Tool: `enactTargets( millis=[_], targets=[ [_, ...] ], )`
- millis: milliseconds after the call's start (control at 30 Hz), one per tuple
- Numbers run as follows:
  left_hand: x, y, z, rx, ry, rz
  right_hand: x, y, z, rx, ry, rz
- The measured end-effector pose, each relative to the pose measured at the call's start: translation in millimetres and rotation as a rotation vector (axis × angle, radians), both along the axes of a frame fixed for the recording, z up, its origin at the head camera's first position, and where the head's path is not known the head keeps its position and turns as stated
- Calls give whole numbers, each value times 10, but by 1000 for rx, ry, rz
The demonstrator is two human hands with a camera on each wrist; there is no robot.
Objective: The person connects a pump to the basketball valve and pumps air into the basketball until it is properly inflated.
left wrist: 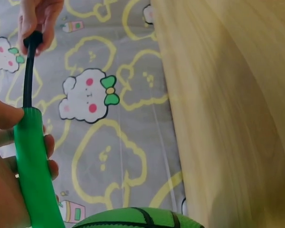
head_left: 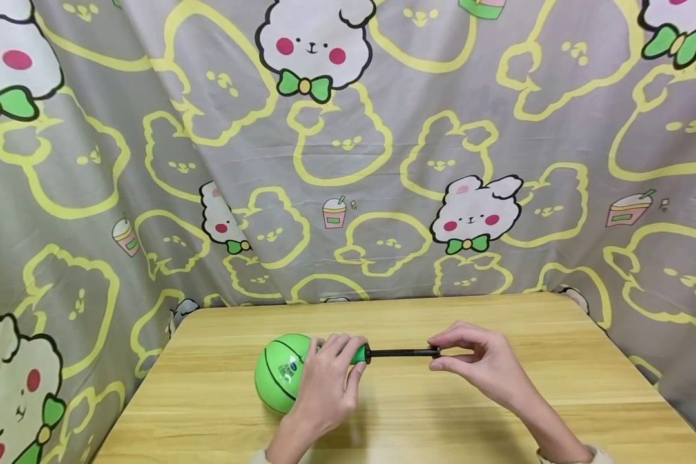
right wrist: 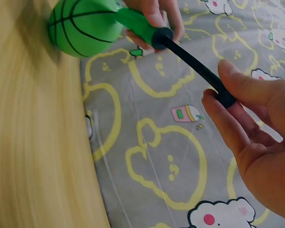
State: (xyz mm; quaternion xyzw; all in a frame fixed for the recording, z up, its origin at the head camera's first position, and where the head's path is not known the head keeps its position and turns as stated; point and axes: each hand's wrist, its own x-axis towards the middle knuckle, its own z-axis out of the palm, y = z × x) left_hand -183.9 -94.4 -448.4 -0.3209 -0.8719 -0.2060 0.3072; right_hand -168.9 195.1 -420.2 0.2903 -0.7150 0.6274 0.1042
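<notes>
A green ball with black basketball lines (head_left: pixel 280 374) is at the left, partly behind my left hand (head_left: pixel 328 385). That hand grips the green barrel of a small hand pump (left wrist: pixel 34 166), which points at the ball; in the right wrist view the barrel's far end meets the ball. The pump's black rod (head_left: pixel 400 353) is drawn out of the barrel toward the right. My right hand (head_left: pixel 487 362) pinches the black end knob (right wrist: pixel 225 98) of the rod between thumb and fingers. The spot where pump meets ball is hidden by my left hand in the head view.
The wooden tabletop (head_left: pixel 220 425) spreads under both hands. Behind it and at both sides hangs a grey curtain (head_left: pixel 383 148) printed with white bunnies and yellow outlines, close along the table's back edge.
</notes>
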Motion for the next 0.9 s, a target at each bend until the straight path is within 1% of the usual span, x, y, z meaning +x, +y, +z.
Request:
enactTargets(
  millis=[100,167,300,433,633,733,900],
  targets=[
    [20,34,4,-2,-2,0,6,-78,-20,-25,6,-1],
    [31,59,4,-4,5,-1,5,-134,-47,-31,28,0],
    [50,101,-15,-18,26,-2,2,-239,-116,-42,22,-6],
    [75,135,-39,-36,17,0,10,-325,-184,-49,16,-17],
    [111,185,-70,-69,31,5,16,-443,-289,-85,92,-10],
    [128,209,-86,-80,44,-5,24,-512,-337,-91,106,-13],
    [134,210,-106,-83,42,-30,41,-560,-354,-67,83,-5]
  ],
)
